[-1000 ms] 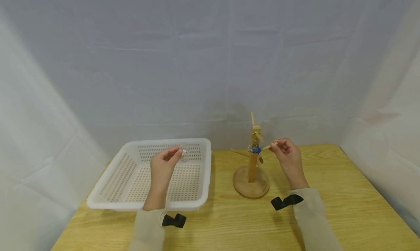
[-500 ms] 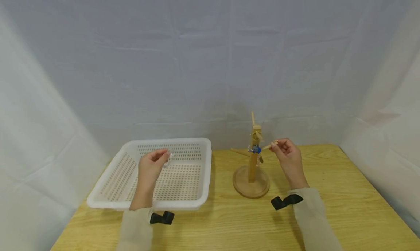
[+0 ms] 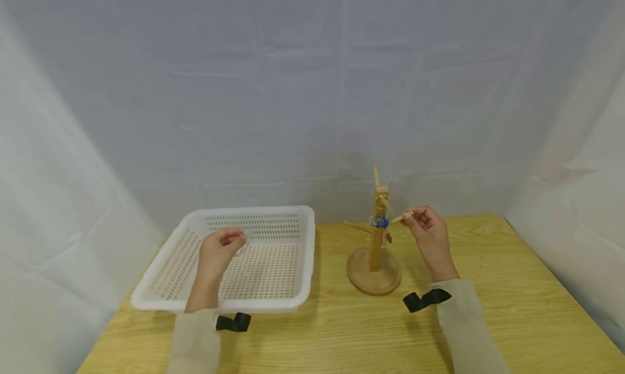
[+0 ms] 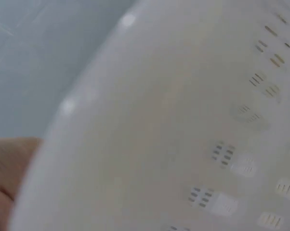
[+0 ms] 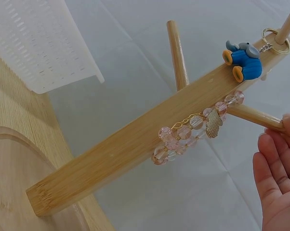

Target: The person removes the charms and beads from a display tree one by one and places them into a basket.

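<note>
My left hand (image 3: 217,257) is over the left part of the white plastic basket (image 3: 307,254), its thumb and fingertips pinching what looks like a clear beaded bracelet (image 3: 243,244), small and partly hidden. In the left wrist view the basket wall (image 4: 150,125) covers most of that hand. At the right, my right hand (image 3: 429,238) pinches the end of a peg (image 5: 256,117) on the wooden stand (image 5: 121,134). A pink beaded bracelet (image 5: 186,132) with a metal charm hangs from this peg. Above it, a blue and grey figure keychain (image 5: 246,65) hangs by its ring from another peg.
More bare pegs stick out of the stand, one to the left (image 3: 356,227) and one at the top (image 3: 376,176). Its round base (image 3: 373,281) sits on the wood-grain table (image 3: 361,336). White sheeting (image 3: 312,92) encloses the back and sides.
My left hand has moved left and slightly lower over the basket, carrying the clear bracelet away from the stand. The right hand has stayed on the peg.
</note>
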Demonstrator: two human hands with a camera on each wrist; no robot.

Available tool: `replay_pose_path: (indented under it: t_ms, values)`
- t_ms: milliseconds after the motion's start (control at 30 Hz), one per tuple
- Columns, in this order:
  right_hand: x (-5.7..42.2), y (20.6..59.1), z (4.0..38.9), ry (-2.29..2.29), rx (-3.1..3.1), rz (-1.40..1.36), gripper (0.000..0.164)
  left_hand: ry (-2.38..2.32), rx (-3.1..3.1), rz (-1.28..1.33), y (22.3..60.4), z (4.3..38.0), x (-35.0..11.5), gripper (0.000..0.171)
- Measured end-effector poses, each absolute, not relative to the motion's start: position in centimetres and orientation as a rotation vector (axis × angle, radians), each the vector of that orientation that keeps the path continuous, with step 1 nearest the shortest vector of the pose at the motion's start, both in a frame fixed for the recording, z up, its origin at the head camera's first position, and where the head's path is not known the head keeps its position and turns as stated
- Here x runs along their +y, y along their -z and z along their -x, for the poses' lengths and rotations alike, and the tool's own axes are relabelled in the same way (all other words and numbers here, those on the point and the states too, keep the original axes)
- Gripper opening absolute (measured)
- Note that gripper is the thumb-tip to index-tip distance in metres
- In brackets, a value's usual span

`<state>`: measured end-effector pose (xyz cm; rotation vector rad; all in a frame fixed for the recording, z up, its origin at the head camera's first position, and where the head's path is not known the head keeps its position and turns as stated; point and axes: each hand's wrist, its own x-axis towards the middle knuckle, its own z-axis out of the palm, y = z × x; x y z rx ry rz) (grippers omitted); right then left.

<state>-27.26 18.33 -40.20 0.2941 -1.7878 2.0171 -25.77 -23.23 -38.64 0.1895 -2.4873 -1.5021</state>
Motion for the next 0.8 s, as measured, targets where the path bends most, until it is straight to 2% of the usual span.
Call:
replay_pose_path:
  t_ms: [433, 800]
  values:
    - [18.2, 40.4, 27.5, -2.019, -1.756, -0.301, 0.006, 1.285, -2.693, -0.102, 39.1, 25.4, -23.9, 0.029]
    - [18.1, 40.3, 27.5, -2.017, -1.757, -0.272, 0.01, 1.385, -2.597, -0.04, 38.1, 24.8, -22.4, 0.03]
